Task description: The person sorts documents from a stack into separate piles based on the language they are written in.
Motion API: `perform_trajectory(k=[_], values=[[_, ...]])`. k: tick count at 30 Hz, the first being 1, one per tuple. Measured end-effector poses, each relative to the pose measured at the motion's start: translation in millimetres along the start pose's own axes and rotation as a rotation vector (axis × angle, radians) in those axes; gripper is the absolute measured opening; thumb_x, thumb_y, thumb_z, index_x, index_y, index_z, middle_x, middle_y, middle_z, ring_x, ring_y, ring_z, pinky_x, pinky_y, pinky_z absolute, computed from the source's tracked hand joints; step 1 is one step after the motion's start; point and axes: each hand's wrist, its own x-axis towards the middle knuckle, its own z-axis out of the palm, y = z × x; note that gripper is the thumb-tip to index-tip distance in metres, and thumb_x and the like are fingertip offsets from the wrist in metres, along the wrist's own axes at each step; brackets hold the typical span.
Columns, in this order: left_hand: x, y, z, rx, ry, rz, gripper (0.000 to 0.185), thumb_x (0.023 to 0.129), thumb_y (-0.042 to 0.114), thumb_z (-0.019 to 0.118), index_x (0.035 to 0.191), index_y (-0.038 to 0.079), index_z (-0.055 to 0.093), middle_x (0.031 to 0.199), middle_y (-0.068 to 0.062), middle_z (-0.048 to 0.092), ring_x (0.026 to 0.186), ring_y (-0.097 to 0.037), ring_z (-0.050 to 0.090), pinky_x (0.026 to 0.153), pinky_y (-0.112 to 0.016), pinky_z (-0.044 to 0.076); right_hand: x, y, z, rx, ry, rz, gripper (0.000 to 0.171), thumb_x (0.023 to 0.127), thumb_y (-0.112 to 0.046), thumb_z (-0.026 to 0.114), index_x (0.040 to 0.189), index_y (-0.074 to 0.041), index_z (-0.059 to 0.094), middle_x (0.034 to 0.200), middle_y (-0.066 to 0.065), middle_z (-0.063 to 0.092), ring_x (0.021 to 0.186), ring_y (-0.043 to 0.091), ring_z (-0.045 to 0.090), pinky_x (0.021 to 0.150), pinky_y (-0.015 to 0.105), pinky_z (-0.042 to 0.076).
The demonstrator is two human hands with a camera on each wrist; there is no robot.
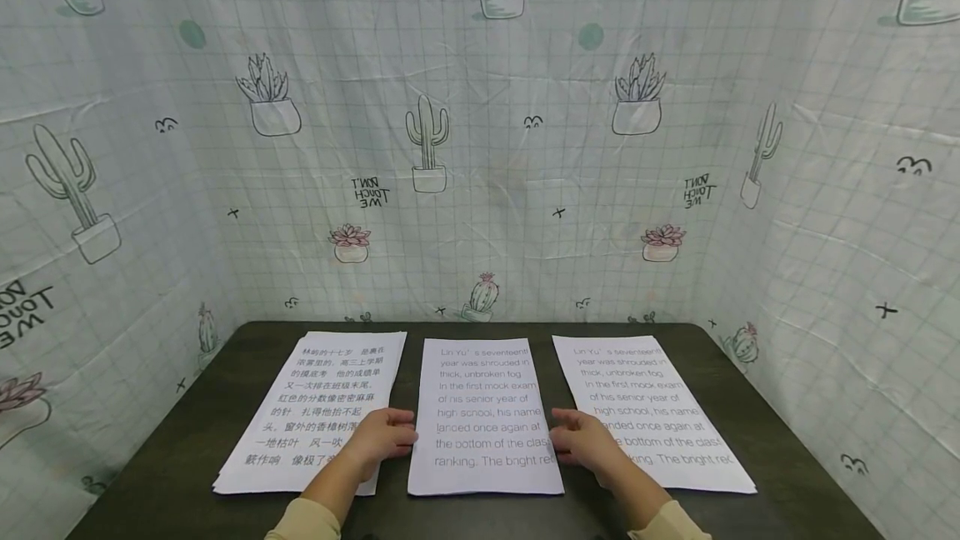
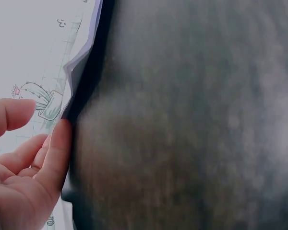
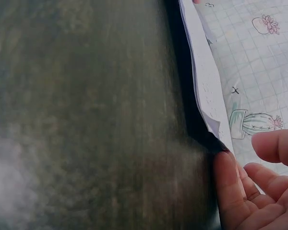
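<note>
A stack of printed paper (image 1: 480, 407) with large English text lies in the middle of the dark table. At its left edge is my left hand (image 1: 385, 438), its fingertips touching the side. My right hand (image 1: 581, 440) is at the opposite edge, fingertips likewise against the sheets. In the left wrist view the sheet edges (image 2: 81, 62) bend slightly above the fingers, and the thumb (image 2: 14, 115) stands apart. The right wrist view shows sheet edges (image 3: 201, 96) by the fingertips, with that thumb (image 3: 273, 143) also raised off the paper.
On the left lies a paper stack (image 1: 322, 398) with Chinese text, partly covered by the left forearm. A second English stack (image 1: 645, 398) sits on the right, under the right forearm in view. Behind the dark table (image 1: 480, 515) hangs a cactus-print curtain (image 1: 510, 173).
</note>
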Motion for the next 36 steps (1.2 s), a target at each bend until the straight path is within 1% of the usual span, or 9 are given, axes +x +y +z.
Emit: perform_trajectory(k=[7,14,21,24,30,33,36], values=[[-0.6,-0.7,2.8,0.073,0.014,-0.011,0.043,0.081,-0.002,0.064,0.12,-0.017,0.057,0.107,-0.024,0.065,0.084,-0.023,0.069,0.076,-0.039,0.061,-1.7,1.1,0.4,-0.039,-0.012,0.051,0.051,0.087,-0.006,0.061,0.135,0.009,0.05,0.102,0.016,0.067,0.086,0.022,0.069,0.073,0.043,0.06],[-1.0,1.7,8.5,0.116,0.01,-0.027,0.042,0.079,0.0,0.073,0.116,-0.013,0.059,0.088,-0.015,0.07,0.074,-0.016,0.067,0.069,-0.036,0.061,-2.5,4.8,1.6,-0.065,-0.022,0.029,0.049,0.085,-0.002,0.061,0.132,0.009,0.054,0.098,0.012,0.068,0.082,0.02,0.069,0.072,0.044,0.061],[-1.9,3.1,11.2,0.138,0.041,-0.013,0.041,0.076,-0.002,0.074,0.113,-0.011,0.059,0.079,-0.011,0.069,0.066,-0.015,0.065,0.062,-0.033,0.059,-2.5,5.7,2.2,-0.059,-0.041,0.011,0.05,0.085,-0.002,0.062,0.133,0.009,0.052,0.1,0.013,0.067,0.085,0.021,0.069,0.073,0.043,0.061],[-1.6,1.9,11.2,0.137,0.057,-0.009,0.039,0.075,-0.005,0.073,0.111,-0.011,0.06,0.077,-0.011,0.068,0.063,-0.014,0.063,0.059,-0.03,0.058,-2.0,6.2,2.4,-0.06,-0.039,0.01,0.05,0.085,-0.003,0.062,0.133,0.009,0.053,0.1,0.012,0.067,0.086,0.021,0.069,0.073,0.043,0.061],[0.5,-0.4,11.6,0.14,0.1,-0.02,0.036,0.076,-0.005,0.072,0.11,-0.01,0.063,0.083,-0.013,0.067,0.064,-0.013,0.062,0.058,-0.028,0.057,-1.2,7.2,2.6,-0.051,-0.035,0.013,0.05,0.085,-0.003,0.063,0.133,0.009,0.053,0.1,0.011,0.068,0.087,0.022,0.069,0.074,0.043,0.06],[1.2,-0.6,11.8,0.143,0.119,-0.015,0.035,0.076,-0.004,0.07,0.11,-0.011,0.064,0.086,-0.014,0.067,0.065,-0.014,0.063,0.059,-0.028,0.057,-1.6,7.6,2.3,-0.045,-0.04,0.009,0.051,0.085,-0.003,0.063,0.133,0.009,0.052,0.1,0.011,0.069,0.09,0.025,0.07,0.075,0.044,0.06],[1.4,-0.4,11.6,0.139,0.134,-0.01,0.031,0.077,-0.003,0.069,0.106,-0.011,0.065,0.087,-0.015,0.067,0.067,-0.015,0.063,0.061,-0.03,0.058,-1.5,8.1,2.2,-0.045,-0.04,0.009,0.051,0.086,-0.003,0.063,0.134,0.009,0.052,0.1,0.011,0.068,0.091,0.025,0.07,0.076,0.045,0.06]])
